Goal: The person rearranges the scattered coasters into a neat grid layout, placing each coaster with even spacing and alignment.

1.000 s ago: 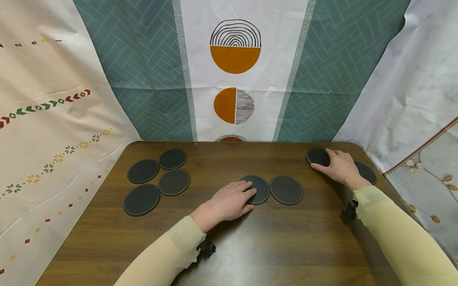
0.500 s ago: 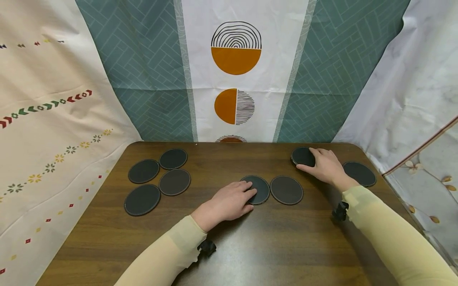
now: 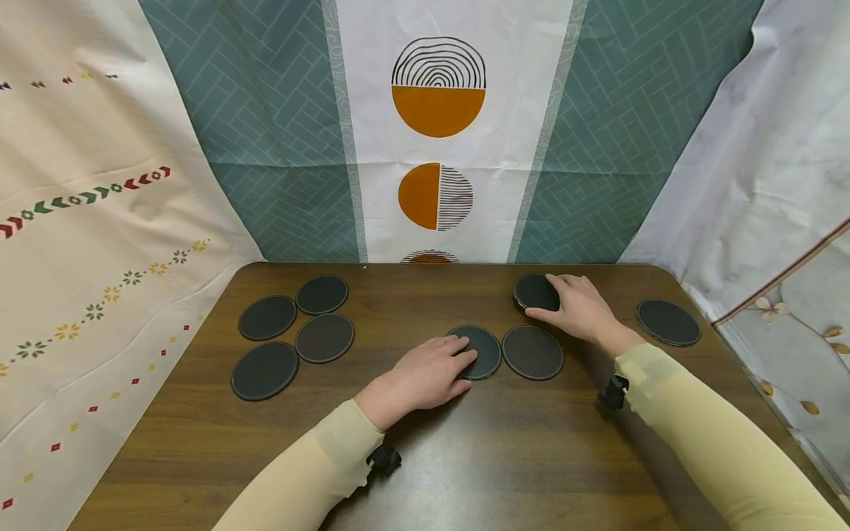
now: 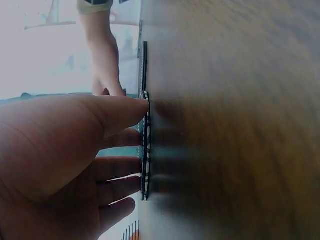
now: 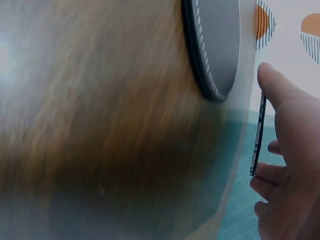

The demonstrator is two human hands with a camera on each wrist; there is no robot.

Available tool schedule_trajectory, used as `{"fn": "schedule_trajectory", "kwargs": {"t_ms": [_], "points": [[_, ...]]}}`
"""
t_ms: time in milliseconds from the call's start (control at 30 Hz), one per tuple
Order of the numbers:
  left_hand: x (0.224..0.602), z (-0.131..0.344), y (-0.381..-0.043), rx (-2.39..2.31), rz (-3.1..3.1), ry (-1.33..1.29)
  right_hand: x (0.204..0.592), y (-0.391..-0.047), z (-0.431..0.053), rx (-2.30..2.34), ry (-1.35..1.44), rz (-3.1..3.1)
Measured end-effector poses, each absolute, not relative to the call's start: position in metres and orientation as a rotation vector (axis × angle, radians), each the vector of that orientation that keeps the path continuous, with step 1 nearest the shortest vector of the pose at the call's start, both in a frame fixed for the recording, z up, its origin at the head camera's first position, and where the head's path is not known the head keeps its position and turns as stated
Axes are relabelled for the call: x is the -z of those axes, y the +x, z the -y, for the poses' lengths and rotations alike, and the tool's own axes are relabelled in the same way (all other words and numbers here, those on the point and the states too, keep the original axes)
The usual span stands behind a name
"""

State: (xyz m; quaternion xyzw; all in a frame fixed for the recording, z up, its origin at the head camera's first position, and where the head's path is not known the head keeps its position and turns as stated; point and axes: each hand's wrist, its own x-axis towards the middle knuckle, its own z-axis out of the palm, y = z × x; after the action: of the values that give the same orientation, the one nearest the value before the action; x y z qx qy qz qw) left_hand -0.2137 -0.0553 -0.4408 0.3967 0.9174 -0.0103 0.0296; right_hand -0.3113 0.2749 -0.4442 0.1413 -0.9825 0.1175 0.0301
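Observation:
My left hand (image 3: 421, 375) rests on a round black coaster (image 3: 488, 352) mid-table, its fingers extended over the top. The left wrist view shows the thumb (image 4: 127, 112) at that coaster's edge. Touching its right side in the head view is a brown-black coaster (image 3: 533, 353). Farther back, my right hand (image 3: 581, 310) grips another black coaster (image 3: 533, 292) by its right side. In the right wrist view this gripped coaster (image 5: 258, 140) stands edge-on between thumb and fingers, apart from the table surface.
On the left of the wooden table (image 3: 179, 457) lies a cluster of several coasters (image 3: 264, 371). One more coaster (image 3: 668, 322) lies by the right edge. Patterned cloth (image 3: 438, 147) hangs behind the table, with other cloths at both sides.
My right hand has carried its coaster leftward along the back of the table, uncovering the coaster by the right edge. The left hand has stayed in place.

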Motion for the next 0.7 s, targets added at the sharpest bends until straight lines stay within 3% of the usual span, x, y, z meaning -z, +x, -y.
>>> {"fn": "schedule_trajectory", "kwargs": {"t_ms": [700], "points": [[0.439,0.055,-0.214,0.033,-2.818,1.21,0.437,-0.316,-0.216,-0.424,0.608,3.048]]}}
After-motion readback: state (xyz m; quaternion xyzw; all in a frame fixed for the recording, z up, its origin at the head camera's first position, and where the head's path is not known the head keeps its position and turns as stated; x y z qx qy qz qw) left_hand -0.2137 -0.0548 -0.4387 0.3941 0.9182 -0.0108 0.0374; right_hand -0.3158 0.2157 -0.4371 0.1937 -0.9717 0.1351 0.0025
